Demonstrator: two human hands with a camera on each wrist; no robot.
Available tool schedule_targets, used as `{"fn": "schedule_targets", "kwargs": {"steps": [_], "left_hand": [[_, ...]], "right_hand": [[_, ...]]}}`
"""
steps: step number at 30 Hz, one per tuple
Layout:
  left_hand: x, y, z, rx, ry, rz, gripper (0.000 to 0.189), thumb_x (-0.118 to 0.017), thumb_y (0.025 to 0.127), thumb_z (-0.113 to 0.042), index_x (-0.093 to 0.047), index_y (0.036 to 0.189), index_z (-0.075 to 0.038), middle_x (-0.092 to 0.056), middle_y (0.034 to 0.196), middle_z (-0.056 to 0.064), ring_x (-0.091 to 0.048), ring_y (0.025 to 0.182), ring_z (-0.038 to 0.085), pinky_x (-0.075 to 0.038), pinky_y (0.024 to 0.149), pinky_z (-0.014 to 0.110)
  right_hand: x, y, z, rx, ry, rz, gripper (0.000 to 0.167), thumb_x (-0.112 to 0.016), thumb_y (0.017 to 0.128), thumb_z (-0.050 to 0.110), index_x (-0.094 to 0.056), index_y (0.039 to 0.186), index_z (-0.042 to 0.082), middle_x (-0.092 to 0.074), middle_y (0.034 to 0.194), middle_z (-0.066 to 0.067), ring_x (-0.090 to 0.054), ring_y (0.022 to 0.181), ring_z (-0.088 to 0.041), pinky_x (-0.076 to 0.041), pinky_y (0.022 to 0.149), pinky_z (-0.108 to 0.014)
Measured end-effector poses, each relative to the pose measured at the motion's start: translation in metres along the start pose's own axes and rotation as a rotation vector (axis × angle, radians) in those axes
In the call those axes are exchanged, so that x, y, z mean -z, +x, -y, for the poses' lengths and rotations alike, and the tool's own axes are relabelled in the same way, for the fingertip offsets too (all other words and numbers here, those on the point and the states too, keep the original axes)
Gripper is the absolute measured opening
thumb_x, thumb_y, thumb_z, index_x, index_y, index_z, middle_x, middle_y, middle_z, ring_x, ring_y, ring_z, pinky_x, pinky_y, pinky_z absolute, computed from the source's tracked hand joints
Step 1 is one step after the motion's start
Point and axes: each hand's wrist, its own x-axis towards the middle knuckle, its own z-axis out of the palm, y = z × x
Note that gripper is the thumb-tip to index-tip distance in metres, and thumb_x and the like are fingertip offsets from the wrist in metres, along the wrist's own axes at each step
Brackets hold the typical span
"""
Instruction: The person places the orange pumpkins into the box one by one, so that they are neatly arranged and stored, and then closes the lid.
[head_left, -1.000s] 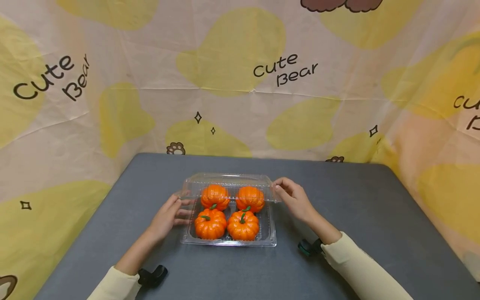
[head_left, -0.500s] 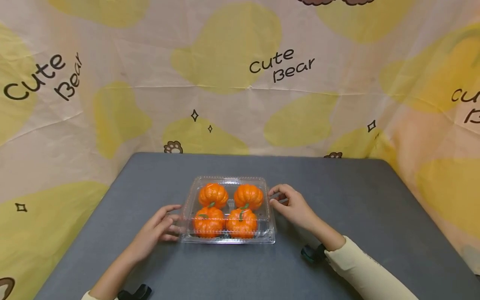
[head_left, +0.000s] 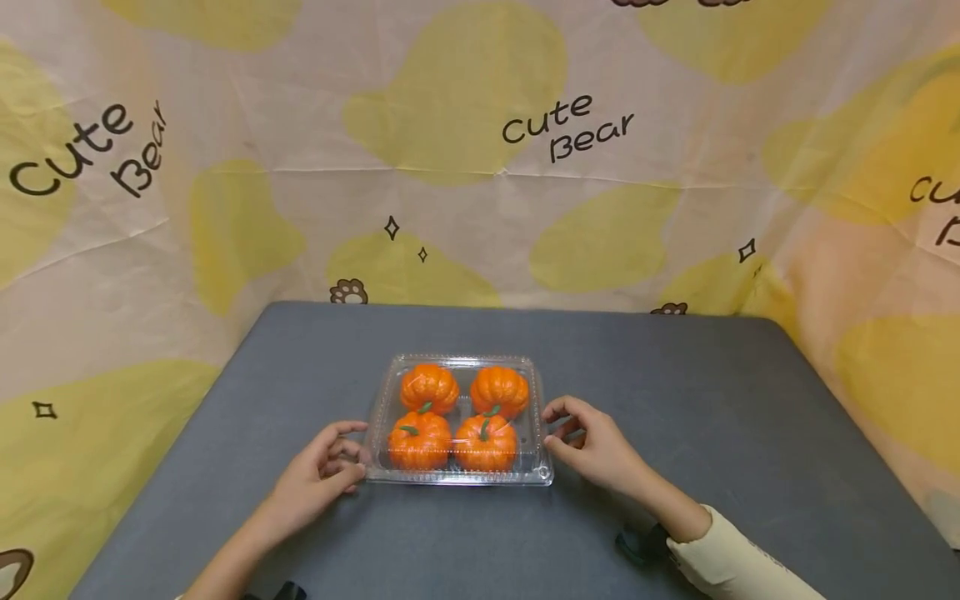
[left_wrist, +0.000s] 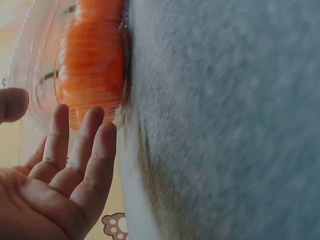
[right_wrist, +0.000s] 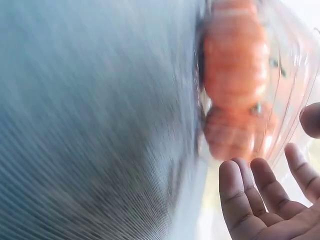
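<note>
A clear plastic clamshell box (head_left: 459,478) lies on the table with its lid (head_left: 463,361) down over several small orange pumpkins (head_left: 418,443) with green stems. At the box's left side, near its front corner, is my left hand (head_left: 317,473), its fingers loosely bent and the tips at the rim. My right hand (head_left: 594,443) is at the opposite side, thumb and fingers by the edge. Both wrist views show spread, fairly straight fingers beside the box wall, pinching nothing. Whether the fingertips touch the plastic I cannot tell.
A grey cloth-covered table (head_left: 675,375) carries the box near its middle. Behind and to the sides hangs a cream and yellow printed cloth (head_left: 450,100). Dark wrist straps (head_left: 641,546) sit on both forearms.
The lid has come down from half raised to lying over the pumpkins. Both hands have moved toward the box's front corners, the left first drawing away from the lid.
</note>
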Motion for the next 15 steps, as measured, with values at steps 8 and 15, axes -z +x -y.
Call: {"fn": "schedule_targets", "kwargs": {"steps": [8, 15], "left_hand": [[-0.009, -0.003, -0.001, 0.027, 0.027, -0.069, 0.040, -0.059, 0.091, -0.001, -0.043, 0.128, 0.002, -0.065, 0.094, 0.017, -0.065, 0.077, 0.007, -0.057, 0.059, 0.032], [-0.017, -0.004, -0.005, 0.130, 0.024, -0.116, 0.039, -0.057, 0.092, -0.001, -0.041, 0.127, -0.002, -0.066, 0.085, 0.011, -0.067, 0.073, 0.011, -0.056, 0.058, 0.031]], "right_hand": [[-0.012, -0.019, 0.004, -0.007, 0.156, 0.016, 0.020, -0.069, 0.084, 0.006, -0.057, 0.100, 0.009, -0.062, 0.091, -0.008, -0.061, 0.073, -0.009, -0.053, 0.056, -0.025], [-0.022, -0.023, 0.008, -0.007, 0.285, 0.022, 0.024, -0.066, 0.082, -0.001, -0.051, 0.099, -0.001, -0.059, 0.074, -0.009, -0.055, 0.059, -0.005, -0.052, 0.048, -0.027]]}}
